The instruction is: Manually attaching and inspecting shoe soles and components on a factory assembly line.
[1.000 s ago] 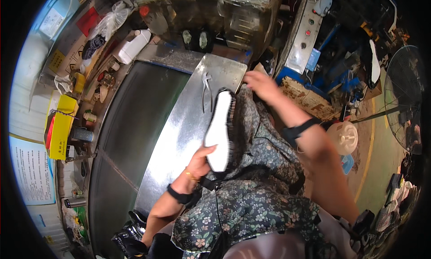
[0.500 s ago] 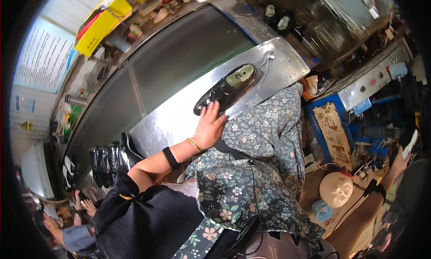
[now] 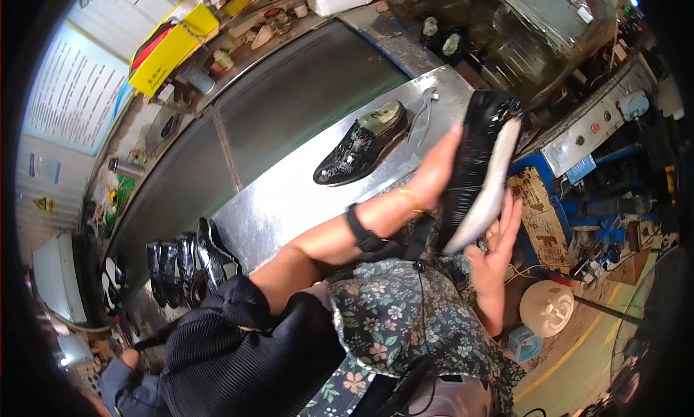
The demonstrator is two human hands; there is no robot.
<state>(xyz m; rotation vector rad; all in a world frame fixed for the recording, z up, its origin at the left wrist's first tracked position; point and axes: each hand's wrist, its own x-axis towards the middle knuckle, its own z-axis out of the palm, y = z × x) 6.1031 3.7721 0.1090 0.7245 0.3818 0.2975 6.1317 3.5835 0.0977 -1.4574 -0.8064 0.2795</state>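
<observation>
A glossy black shoe with a pale sole (image 3: 483, 172) is held upright, sole toward me, over the edge of the steel table (image 3: 289, 200). My left hand (image 3: 437, 169), with a black band on its wrist, presses against the shoe's upper from the left. My right hand (image 3: 496, 252) cups the sole from below and to the right. A second glossy black shoe (image 3: 361, 142) lies on the table just beyond my left hand. A pair of pliers (image 3: 423, 113) lies next to it.
Several black shoes (image 3: 181, 265) stand in a row at the table's left end. A yellow box (image 3: 168, 47) and small containers sit on the far shelf. A blue machine with a grey control panel (image 3: 593, 138) stands at right, with a round white tub (image 3: 547, 308) on the floor below it.
Half a second ago my left hand rested on the shoe lying on the table and my right arm reached far right. Now both hands hold another black shoe upright.
</observation>
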